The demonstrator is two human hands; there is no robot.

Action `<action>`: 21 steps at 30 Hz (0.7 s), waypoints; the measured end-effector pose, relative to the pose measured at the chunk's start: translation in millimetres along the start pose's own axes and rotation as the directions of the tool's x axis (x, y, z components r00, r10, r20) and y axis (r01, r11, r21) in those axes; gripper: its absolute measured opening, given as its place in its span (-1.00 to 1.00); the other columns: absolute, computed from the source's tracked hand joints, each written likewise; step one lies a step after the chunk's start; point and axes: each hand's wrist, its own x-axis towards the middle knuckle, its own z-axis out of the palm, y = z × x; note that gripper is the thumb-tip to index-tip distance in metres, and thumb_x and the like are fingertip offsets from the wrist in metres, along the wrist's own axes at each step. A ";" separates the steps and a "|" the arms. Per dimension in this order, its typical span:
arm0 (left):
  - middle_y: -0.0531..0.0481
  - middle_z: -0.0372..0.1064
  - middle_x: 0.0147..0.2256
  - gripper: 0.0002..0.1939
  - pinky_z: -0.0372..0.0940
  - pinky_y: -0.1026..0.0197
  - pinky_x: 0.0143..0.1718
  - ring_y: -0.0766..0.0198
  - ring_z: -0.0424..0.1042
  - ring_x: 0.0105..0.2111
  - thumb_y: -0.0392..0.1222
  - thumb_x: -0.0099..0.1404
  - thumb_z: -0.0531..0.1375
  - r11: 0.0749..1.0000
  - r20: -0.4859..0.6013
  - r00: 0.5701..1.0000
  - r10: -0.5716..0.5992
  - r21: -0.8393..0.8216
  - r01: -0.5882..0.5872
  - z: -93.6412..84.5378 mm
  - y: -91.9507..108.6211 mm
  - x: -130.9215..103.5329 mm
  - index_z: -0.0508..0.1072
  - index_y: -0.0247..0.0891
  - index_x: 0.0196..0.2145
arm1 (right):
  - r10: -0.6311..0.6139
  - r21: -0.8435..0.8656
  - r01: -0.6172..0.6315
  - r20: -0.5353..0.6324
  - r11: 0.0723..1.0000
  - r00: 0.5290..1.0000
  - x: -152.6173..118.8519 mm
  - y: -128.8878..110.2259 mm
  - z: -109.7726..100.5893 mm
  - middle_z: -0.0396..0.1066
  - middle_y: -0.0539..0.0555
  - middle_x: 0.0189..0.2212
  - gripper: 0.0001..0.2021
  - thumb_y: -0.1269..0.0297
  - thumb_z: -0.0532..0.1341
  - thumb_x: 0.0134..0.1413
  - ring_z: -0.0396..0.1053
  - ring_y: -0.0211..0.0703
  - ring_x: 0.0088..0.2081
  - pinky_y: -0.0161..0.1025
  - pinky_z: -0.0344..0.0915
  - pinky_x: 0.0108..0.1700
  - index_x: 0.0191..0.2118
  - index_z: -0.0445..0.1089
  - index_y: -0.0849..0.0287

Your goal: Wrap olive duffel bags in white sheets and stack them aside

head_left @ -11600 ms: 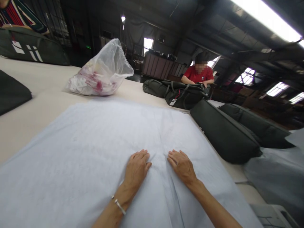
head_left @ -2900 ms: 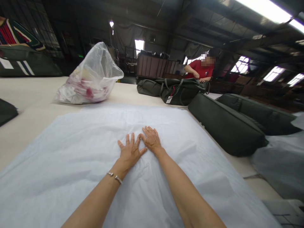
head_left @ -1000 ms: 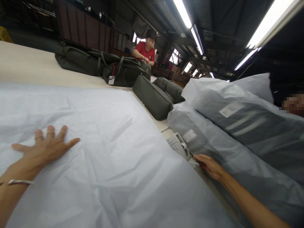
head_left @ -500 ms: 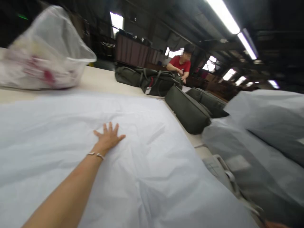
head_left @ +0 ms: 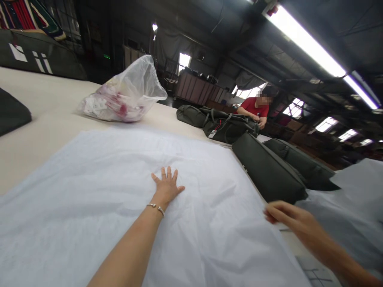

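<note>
A large white sheet (head_left: 119,179), thin and wrinkled, lies spread over the table. My left hand (head_left: 168,188) rests flat on it with the fingers spread, a thin bracelet round the wrist. At the sheet's right edge is my right hand (head_left: 283,213), slightly blurred, its fingers curled together; whether they pinch the edge is hidden. Just beyond that hand stands a dark green padded bag (head_left: 266,167). Grey-white plastic wrapping (head_left: 356,203) lies to the right of it.
A clear plastic bag (head_left: 119,99) with red and white contents sits past the sheet on the pale table (head_left: 56,99). Dark green bags (head_left: 230,127) line the far edge, where a person in a red top (head_left: 254,107) works. Another dark bag (head_left: 13,111) lies at left.
The view has swung left, bringing more of the table in. My right hand has come up from the bottom right corner to the sheet's edge. My left hand stays flat on the sheet.
</note>
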 end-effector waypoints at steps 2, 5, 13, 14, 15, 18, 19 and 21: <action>-0.26 -0.37 0.39 -0.19 -0.37 -0.66 0.13 -0.28 -0.39 0.37 0.27 0.32 -0.02 1.000 -0.007 1.000 0.003 -0.007 -0.003 -0.1 -0.1 0.1 -0.10 -0.18 0.37 | -0.078 0.227 0.027 0.218 0.973 0.973 56.2 -43.8 49.6 0.52 0.12 -0.39 -0.59 -0.12 0.27 0.05 0.46 -0.07 -0.29 -0.16 0.37 -0.16 -0.34 0.53 0.19; -0.26 -0.38 0.39 -0.19 -0.36 -0.66 0.13 -0.29 -0.40 0.37 0.26 0.32 -0.01 1.000 0.000 1.000 -0.003 -0.008 0.003 -0.8 0.7 -1.0 -0.09 -0.19 0.37 | -0.231 0.575 0.028 0.282 0.818 0.931 139.4 -104.5 128.3 0.50 0.09 -0.39 -0.57 -0.11 0.37 -0.09 0.42 -0.20 -0.37 -0.20 0.37 -0.22 -0.36 0.49 0.23; -0.27 -0.35 0.39 -0.20 -0.39 -0.67 0.13 -0.29 -0.38 0.37 0.27 0.32 -0.01 1.000 -0.004 1.000 -0.006 -0.006 0.006 -0.7 2.6 -2.5 -0.09 -0.18 0.36 | -0.180 0.455 -0.049 0.446 0.889 0.876 241.3 -128.8 230.9 0.40 -0.03 -0.52 -0.58 -0.14 0.29 0.02 0.28 -0.39 -0.52 -0.38 0.28 -0.41 -0.38 0.39 0.19; -0.26 -0.35 0.39 -0.20 -0.39 -0.67 0.13 -0.29 -0.38 0.37 0.27 0.32 -0.01 1.000 -0.008 1.000 -0.006 -0.011 0.006 -0.2 2.5 -2.3 -0.08 -0.17 0.36 | -0.119 0.359 -0.062 0.461 0.931 0.879 246.4 -121.6 237.7 0.38 -0.03 -0.56 -0.60 -0.10 0.30 0.03 0.26 -0.38 -0.56 -0.39 0.25 -0.46 -0.41 0.39 0.20; -0.26 -0.35 0.39 -0.20 -0.39 -0.67 0.13 -0.29 -0.39 0.37 0.27 0.31 -0.01 1.000 -0.012 1.000 -0.005 -0.015 0.005 0.2 2.3 -2.2 -0.08 -0.17 0.36 | -0.059 0.272 -0.080 0.467 0.959 0.882 251.3 -114.0 243.9 0.35 -0.03 -0.62 -0.62 -0.05 0.33 0.01 0.24 -0.37 -0.60 -0.38 0.21 -0.51 -0.46 0.38 0.22; -0.24 -0.36 0.39 -0.20 -0.39 -0.67 0.13 -0.29 -0.41 0.37 0.28 0.31 -0.01 1.000 -0.005 1.000 0.000 -0.022 0.000 0.2 2.2 -1.9 -0.09 -0.15 0.36 | 0.107 0.032 -0.137 0.458 0.990 0.883 265.3 -96.5 257.9 0.26 -0.03 -0.75 -0.62 0.07 0.42 -0.09 0.20 -0.32 -0.69 -0.34 0.12 -0.61 -0.59 0.33 0.23; -0.24 -0.37 0.39 -0.19 -0.40 -0.67 0.13 -0.28 -0.41 0.37 0.28 0.31 -0.02 1.000 0.001 1.000 -0.001 -0.020 0.001 -0.2 2.3 -1.9 -0.10 -0.15 0.36 | 0.147 -0.034 -0.148 0.454 0.988 0.879 269.6 -93.7 260.4 0.27 -0.02 -0.76 -0.62 0.07 0.43 -0.11 0.22 -0.29 -0.69 -0.33 0.13 -0.62 -0.59 0.33 0.23; -0.24 -0.39 0.39 -0.19 -0.41 -0.67 0.13 -0.28 -0.41 0.37 0.28 0.31 -0.01 1.000 0.013 1.000 -0.005 -0.014 0.005 -1.4 2.5 -1.9 -0.11 -0.15 0.36 | 0.196 -0.132 -0.152 0.457 0.980 0.868 276.9 -92.9 262.3 0.32 0.02 -0.73 -0.61 0.03 0.45 -0.15 0.29 -0.24 -0.67 -0.31 0.18 -0.59 -0.58 0.36 0.24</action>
